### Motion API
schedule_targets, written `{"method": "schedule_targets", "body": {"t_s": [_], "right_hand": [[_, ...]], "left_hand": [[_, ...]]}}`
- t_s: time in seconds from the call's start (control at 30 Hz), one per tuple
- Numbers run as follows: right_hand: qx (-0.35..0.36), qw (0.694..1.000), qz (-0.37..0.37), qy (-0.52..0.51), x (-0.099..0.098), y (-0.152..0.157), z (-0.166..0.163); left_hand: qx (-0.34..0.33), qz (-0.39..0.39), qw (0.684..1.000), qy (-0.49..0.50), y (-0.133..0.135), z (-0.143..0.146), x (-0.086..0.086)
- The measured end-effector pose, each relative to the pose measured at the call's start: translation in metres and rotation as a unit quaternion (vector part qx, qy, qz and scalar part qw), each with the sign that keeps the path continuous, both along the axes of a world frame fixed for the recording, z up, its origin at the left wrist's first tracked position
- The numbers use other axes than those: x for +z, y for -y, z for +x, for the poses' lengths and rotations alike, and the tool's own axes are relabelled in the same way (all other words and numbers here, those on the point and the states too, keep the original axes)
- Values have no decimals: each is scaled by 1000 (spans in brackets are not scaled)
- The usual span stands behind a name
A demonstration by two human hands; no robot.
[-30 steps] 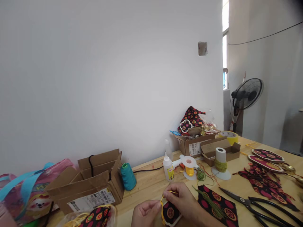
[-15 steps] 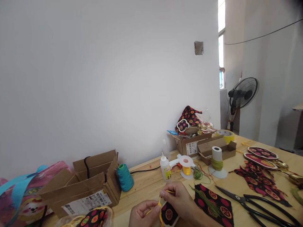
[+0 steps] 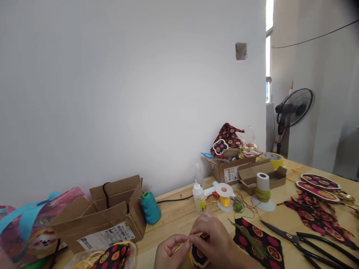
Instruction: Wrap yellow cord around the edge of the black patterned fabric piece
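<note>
At the bottom middle, my left hand [image 3: 170, 252] is closed in a pinch on a thin yellow cord [image 3: 177, 249]. My right hand [image 3: 213, 239] pinches the same cord, its thumb tip touching or nearly touching the left fingertips. Partly hidden under the right hand is a black patterned piece [image 3: 198, 257] with a pale edge, and yellow cord runs down beside it. To the right lies a black fabric square [image 3: 269, 239] with red circles, with a bundle of green threads [image 3: 251, 239] on top. Black-handled scissors [image 3: 291, 237] rest beyond it.
Behind the hands stand a glue bottle [image 3: 199, 198], a yellow cord spool [image 3: 224, 200], and a green cord spool [image 3: 263, 190]. Left are an open cardboard box [image 3: 98, 228], a teal thread cone [image 3: 150, 209] and a bag of patterned pieces [image 3: 114, 257]. Fabric scraps [image 3: 316, 216] lie right.
My right hand has turned and lowered over the patterned piece, with its fingers now nearer the left fingertips. The whole view has shifted slightly.
</note>
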State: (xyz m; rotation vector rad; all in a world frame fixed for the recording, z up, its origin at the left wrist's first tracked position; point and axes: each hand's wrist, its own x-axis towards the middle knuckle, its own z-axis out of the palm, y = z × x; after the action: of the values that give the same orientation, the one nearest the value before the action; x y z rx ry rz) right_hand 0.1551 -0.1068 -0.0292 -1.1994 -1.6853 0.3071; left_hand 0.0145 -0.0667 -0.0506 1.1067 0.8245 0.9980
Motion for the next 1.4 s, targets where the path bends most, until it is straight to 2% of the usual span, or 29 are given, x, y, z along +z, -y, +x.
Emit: {"method": "schedule_targets", "body": {"t_s": [0.13,0.47,0.7,1.1,1.4], "right_hand": [[-11,999,-6,40,-5,-1,-4],[-28,999,-24,26,-7,-1,-4],[-27,999,-33,12,-8,-1,-4],[-26,998,-62,-1,-10,-3,-1],[-63,997,-36,17,-11,-4,-4]], "left_hand": [[-6,-12,1000,15,1,-1,2],[-12,-50,999,17,1,-1,6],[30,-29,999,-13,-2,0,2],[-18,-59,998,5,4,0,12],[6,-46,999,14,-2,1,0]]}}
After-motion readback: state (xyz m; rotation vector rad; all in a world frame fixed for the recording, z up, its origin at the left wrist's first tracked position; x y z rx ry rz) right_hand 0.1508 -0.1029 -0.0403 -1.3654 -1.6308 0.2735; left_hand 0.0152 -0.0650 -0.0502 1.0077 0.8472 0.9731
